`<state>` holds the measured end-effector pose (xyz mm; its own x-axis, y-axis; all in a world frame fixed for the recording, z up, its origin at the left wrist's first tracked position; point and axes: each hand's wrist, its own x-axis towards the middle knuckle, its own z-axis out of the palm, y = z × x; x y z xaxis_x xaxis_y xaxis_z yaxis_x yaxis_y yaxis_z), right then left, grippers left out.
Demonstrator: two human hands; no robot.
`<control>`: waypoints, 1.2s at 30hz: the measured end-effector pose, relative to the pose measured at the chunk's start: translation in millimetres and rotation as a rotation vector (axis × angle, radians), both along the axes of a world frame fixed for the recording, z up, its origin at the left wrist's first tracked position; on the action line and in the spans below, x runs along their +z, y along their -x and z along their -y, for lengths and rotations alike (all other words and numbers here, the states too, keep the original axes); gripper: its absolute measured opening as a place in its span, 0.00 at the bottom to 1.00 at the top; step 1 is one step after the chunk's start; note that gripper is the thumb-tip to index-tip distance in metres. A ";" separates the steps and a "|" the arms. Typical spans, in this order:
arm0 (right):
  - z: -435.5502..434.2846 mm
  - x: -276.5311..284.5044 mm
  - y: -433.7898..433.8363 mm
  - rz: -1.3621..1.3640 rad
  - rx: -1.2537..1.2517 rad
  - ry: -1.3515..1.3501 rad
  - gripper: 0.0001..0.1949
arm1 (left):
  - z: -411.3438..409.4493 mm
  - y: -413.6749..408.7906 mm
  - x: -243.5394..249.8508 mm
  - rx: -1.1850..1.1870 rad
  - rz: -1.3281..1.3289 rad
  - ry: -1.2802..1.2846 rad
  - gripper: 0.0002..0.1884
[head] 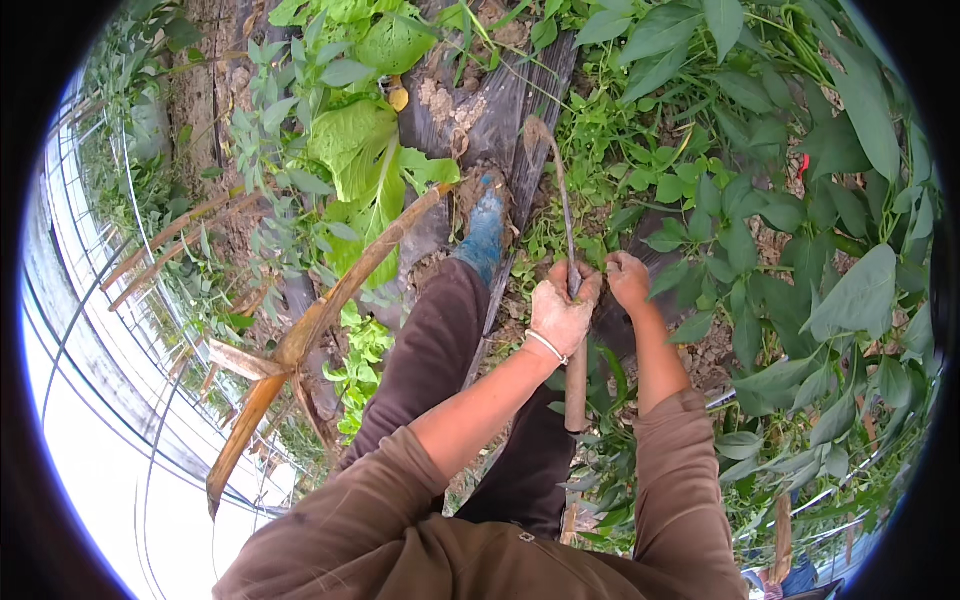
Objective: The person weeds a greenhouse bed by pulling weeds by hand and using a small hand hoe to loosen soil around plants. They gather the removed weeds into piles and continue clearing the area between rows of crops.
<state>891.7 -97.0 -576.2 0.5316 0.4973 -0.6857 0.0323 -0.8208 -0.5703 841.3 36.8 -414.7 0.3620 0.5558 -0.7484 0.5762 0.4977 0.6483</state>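
Note:
My left hand (564,306), soil-caked and with a pale bangle at the wrist, is closed around a long-necked hand hoe (564,195). Its curved neck and dirt-covered head point away from me, over the edge of dark plastic mulch film. The wooden handle (576,386) runs back beneath my wrist. Just to the right, my right hand (628,281) is low among the small green weeds (592,217), fingers bent. Whether it pinches a stem is hidden. Broad-leaved pepper-like plants (750,232) crowd in beside it.
A forked wooden stake (322,315) slants across the left side. Leafy greens (360,150) grow ahead of my muddy blue boot (484,232), which stands on the dark mulch film (502,105). A person's blue clothing (799,577) seems to show at the lower right.

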 end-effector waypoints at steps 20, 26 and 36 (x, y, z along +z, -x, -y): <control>-246.6 -126.2 -88.9 0.544 -0.006 -0.209 0.27 | -85.2 -0.2 -22.5 0.262 -0.021 0.151 0.06; -235.0 -143.4 -128.2 0.638 0.288 0.418 0.53 | -81.4 1.0 -15.8 0.203 -0.039 0.300 0.06; -192.8 -160.1 -160.5 0.504 0.279 0.650 0.11 | -85.5 -8.4 -16.7 0.273 0.017 0.340 0.07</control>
